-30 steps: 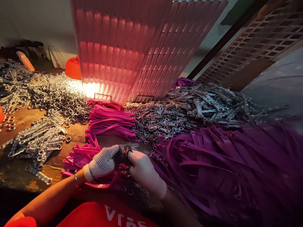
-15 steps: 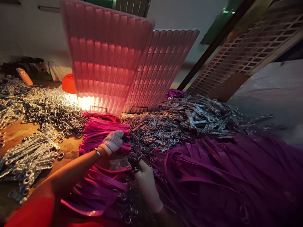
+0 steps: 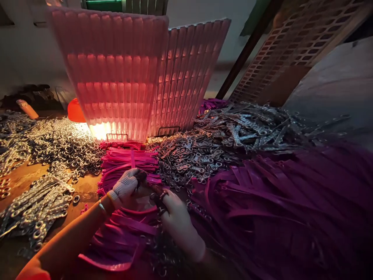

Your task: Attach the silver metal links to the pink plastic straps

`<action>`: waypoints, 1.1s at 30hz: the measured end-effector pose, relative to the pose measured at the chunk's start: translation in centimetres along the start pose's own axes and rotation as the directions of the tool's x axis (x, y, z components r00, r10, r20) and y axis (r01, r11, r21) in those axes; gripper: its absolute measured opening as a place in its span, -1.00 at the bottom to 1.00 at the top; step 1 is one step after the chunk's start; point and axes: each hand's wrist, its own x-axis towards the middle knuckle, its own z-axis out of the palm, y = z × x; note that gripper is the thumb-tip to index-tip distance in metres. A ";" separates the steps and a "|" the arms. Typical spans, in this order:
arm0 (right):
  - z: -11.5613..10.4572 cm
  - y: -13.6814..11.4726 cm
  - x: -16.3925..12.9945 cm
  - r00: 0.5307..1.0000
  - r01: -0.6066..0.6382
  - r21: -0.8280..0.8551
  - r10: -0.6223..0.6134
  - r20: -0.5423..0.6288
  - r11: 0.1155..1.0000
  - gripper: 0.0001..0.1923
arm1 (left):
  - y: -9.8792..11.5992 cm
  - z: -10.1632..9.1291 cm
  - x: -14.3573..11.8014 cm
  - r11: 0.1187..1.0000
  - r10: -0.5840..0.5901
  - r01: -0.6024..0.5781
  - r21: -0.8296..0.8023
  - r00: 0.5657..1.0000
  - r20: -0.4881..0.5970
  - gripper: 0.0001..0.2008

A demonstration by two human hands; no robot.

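My left hand [image 3: 125, 188], in a white knit glove, pinches a pink plastic strap [image 3: 133, 158] that stands up from the neat stack of pink straps [image 3: 128, 163]. My right hand [image 3: 177, 221], also gloved, is closed on a small dark metal part [image 3: 157, 198] just right of the left hand. Between both hands lies a small flat plate [image 3: 145, 202]. More pink straps [image 3: 122, 237] lie loosely below my hands.
A big heap of purple straps [image 3: 279, 202] fills the right. Piles of metal rings and clips lie at centre [image 3: 204, 151] and left [image 3: 58, 144], with strung clips [image 3: 32, 206] at near left. A lit ribbed translucent panel [image 3: 125, 77] stands behind, an orange object [image 3: 74, 111] beside it.
My left hand reached up to the pink strap stack, then drew back toward my right hand with one strap pinched upright. My right hand stayed near the plate. The view tilted slightly.
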 end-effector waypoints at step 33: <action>-0.5 -6.5 -2.6 0.850 0.170 -0.603 0.193 0.490 0.779 -0.72 | -4.6 0.0 -12.6 0.871 0.171 -0.205 0.447 0.978 0.115 -0.75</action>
